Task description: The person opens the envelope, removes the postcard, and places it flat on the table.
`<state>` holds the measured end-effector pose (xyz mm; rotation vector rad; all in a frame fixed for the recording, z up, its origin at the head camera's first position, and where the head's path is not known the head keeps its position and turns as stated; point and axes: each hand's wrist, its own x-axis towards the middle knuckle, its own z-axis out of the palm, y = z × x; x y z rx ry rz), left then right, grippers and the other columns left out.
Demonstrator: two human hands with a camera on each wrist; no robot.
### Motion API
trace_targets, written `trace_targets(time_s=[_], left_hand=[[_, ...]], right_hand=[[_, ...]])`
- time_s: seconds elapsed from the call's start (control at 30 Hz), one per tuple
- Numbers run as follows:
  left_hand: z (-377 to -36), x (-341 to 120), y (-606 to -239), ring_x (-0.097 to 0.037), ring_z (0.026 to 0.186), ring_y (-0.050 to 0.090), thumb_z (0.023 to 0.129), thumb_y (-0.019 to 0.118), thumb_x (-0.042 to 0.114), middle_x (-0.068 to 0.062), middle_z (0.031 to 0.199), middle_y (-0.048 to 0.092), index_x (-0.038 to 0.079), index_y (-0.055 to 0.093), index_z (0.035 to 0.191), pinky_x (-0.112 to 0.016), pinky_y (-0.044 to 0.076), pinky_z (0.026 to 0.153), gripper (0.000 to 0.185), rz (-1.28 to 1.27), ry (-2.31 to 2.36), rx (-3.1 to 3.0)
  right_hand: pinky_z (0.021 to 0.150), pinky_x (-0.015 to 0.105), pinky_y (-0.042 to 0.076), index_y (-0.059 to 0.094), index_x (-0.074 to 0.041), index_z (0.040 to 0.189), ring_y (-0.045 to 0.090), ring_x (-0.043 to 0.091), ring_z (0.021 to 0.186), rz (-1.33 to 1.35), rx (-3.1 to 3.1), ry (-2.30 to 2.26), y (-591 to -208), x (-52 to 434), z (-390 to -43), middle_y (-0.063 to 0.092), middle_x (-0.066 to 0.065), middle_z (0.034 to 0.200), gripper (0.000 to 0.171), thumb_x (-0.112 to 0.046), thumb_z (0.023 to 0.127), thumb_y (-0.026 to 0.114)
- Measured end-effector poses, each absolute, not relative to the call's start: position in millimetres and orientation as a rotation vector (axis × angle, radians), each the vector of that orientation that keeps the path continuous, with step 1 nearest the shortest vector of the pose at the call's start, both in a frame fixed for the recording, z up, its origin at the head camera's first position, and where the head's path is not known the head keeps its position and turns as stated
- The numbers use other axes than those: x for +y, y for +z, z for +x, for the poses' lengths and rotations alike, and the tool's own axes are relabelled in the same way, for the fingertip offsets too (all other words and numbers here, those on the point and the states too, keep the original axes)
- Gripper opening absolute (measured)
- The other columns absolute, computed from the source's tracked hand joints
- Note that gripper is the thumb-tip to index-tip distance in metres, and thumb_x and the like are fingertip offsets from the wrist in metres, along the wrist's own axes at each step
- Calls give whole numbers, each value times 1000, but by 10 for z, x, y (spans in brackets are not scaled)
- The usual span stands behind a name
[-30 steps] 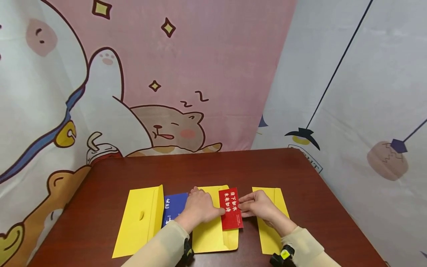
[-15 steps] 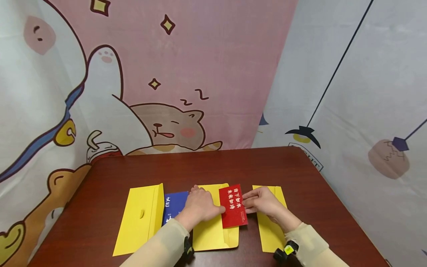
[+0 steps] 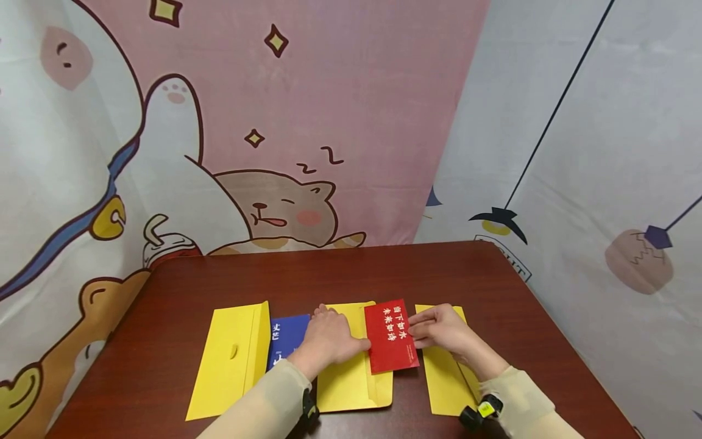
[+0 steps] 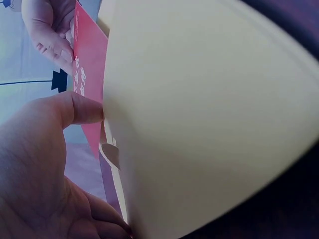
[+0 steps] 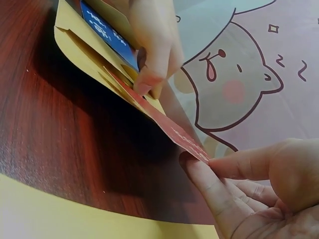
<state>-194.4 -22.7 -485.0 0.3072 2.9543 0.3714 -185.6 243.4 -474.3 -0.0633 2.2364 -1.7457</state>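
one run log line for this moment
left hand presses middle yellow envelope | right hand pinches red card | card partly out

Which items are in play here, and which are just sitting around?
In play: red card, pinched by right hand; middle envelope, pressed by left hand.
Idle: left envelope, blue card, right envelope, table.

The left hand [image 3: 328,338] lies palm down, fingers relaxed and flat, its thumb [image 4: 75,107] stretched out sideways. The right hand [image 3: 441,329] is turned inward toward it, thumb above and fingertips [image 5: 199,172] below, pinched together. Both forearms wear pale sleeves.
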Motion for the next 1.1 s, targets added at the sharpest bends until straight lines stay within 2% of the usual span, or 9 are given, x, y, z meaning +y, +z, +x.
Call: trace_targets(time_s=[0.13,0.37,0.63,1.1], left_hand=[[-1946,-237,-4854,-52,145,42,81,71,68,-28,145,58,-7,68,133,-60,39,116,91,317,367,2955],[-1949,-237,-4859,-50,146,41,81,70,67,-27,144,60,-7,70,129,-59,36,118,88,315,366,2955],[-1962,-247,-4870,-52,145,42,81,68,68,-29,145,58,-7,71,126,-59,37,117,87,331,363,2957],[-1973,-245,-4871,-51,147,39,81,68,69,-30,146,57,-9,68,130,-58,36,118,92,312,369,2952]], right_hand=[[75,45,64,64,21,125,77,31,86,-52,2235,-1750,-4748,2489,-1872,74,25,112,36,1,96,73],[75,46,63,66,21,123,78,32,85,-43,2224,-1779,-4719,2582,-1898,75,25,105,34,0,97,72],[75,44,64,64,21,125,78,33,87,-37,2234,-1788,-4663,2662,-1901,76,26,106,37,-1,97,72],[78,45,63,66,19,126,78,34,89,-4,2315,-1759,-4641,2794,-1891,76,24,108,37,-3,98,72]])
